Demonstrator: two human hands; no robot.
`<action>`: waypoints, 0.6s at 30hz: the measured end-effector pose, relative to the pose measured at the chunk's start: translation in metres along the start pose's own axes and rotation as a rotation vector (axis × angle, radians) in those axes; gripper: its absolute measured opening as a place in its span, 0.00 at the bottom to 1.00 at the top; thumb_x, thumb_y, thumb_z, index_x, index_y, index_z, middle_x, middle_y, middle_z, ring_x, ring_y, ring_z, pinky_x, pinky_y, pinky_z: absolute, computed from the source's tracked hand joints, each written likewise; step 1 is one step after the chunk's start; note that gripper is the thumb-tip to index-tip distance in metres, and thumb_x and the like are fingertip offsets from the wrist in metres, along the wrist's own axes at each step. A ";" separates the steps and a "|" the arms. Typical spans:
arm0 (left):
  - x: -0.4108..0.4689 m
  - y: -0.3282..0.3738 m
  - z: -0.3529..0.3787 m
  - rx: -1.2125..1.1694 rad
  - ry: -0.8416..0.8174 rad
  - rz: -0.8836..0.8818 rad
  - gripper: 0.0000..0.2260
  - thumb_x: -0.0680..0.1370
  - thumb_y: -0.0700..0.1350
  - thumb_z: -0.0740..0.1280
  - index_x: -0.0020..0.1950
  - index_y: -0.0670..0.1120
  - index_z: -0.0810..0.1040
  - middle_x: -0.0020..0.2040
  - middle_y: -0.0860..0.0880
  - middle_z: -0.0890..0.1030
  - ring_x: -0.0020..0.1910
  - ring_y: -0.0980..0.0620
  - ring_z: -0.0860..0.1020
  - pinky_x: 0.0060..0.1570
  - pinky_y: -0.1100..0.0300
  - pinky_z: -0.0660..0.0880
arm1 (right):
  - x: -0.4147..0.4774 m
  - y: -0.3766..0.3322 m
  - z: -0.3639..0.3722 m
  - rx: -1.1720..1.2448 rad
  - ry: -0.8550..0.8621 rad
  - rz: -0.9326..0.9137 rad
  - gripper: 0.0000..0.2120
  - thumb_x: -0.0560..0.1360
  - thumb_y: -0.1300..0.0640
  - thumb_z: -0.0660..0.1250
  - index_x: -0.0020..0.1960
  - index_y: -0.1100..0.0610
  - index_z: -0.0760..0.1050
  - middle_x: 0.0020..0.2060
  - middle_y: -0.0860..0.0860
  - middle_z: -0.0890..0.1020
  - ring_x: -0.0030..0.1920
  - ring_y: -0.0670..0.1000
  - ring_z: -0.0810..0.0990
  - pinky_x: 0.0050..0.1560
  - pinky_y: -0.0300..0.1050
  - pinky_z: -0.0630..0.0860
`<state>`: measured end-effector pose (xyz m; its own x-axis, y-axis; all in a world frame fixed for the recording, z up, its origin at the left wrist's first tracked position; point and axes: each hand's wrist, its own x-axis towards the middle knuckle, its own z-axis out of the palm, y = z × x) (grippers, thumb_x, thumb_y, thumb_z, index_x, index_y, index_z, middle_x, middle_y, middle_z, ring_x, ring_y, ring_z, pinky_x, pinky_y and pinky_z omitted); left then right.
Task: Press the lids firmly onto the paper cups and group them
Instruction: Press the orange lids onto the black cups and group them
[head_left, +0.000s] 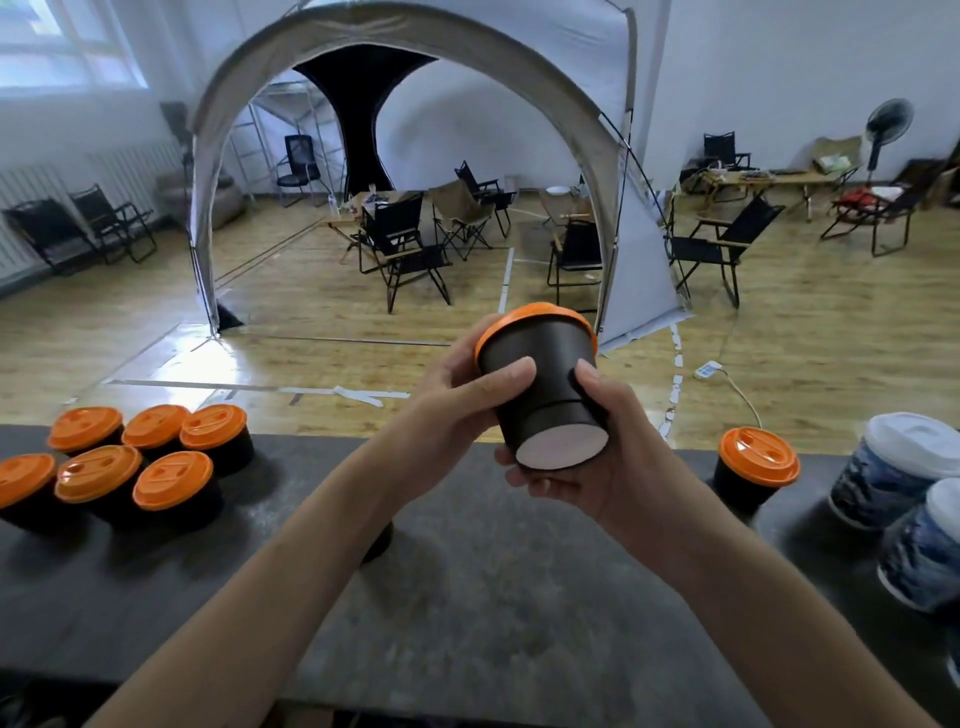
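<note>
- Both hands are up off the table (493, 597). Between them is a black paper cup (540, 374), tipped so its pale base faces the camera and its orange lid (530, 317) points away toward the room.
- The left hand (467, 395) has its grip round the upper wall, thumb laid across the front just under the lid's rim. The right hand (597, 467) cradles the lower part, thumb on the side and fingers curled beneath the base.
- The lid looks seated along the near edge; the far edge is hidden.
- Scoreboard: six lidded black cups (130, 467) stand bunched at the table's left, touching or nearly so, which reads as the finished group.
- One more lidded black cup, the loner (756, 473), stands at the right, well apart from that group and near two blue patterned cups (893, 467) with white lids.
- Left to do, by the look of it: set the held cup with the six, then bring the loner over.
- A dark shape under the left forearm is too hidden to name.
</note>
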<state>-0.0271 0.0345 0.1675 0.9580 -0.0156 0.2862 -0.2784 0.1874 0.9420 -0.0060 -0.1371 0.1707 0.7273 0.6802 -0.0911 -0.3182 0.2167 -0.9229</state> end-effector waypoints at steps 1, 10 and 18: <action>0.000 0.001 0.002 0.003 -0.002 0.002 0.14 0.77 0.46 0.70 0.62 0.47 0.80 0.53 0.45 0.84 0.49 0.48 0.84 0.45 0.60 0.80 | -0.001 -0.001 0.001 0.032 -0.020 0.017 0.28 0.72 0.37 0.62 0.54 0.60 0.84 0.44 0.64 0.85 0.40 0.56 0.85 0.42 0.46 0.77; -0.001 0.034 0.020 -0.161 -0.103 -0.126 0.19 0.78 0.46 0.60 0.61 0.32 0.74 0.41 0.41 0.83 0.29 0.53 0.82 0.29 0.66 0.76 | -0.014 -0.016 0.014 0.220 -0.066 0.077 0.30 0.69 0.34 0.59 0.42 0.58 0.88 0.39 0.61 0.85 0.37 0.54 0.85 0.44 0.46 0.80; 0.005 0.043 0.027 0.097 0.074 -0.128 0.14 0.76 0.50 0.70 0.59 0.46 0.82 0.57 0.33 0.80 0.53 0.38 0.79 0.53 0.40 0.70 | -0.022 -0.017 0.024 0.395 -0.089 0.071 0.31 0.71 0.34 0.67 0.52 0.63 0.83 0.41 0.62 0.82 0.36 0.56 0.82 0.39 0.47 0.81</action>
<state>-0.0357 0.0164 0.2138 0.9876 0.0392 0.1521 -0.1552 0.0930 0.9835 -0.0309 -0.1392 0.1972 0.6451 0.7574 -0.1008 -0.5873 0.4071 -0.6995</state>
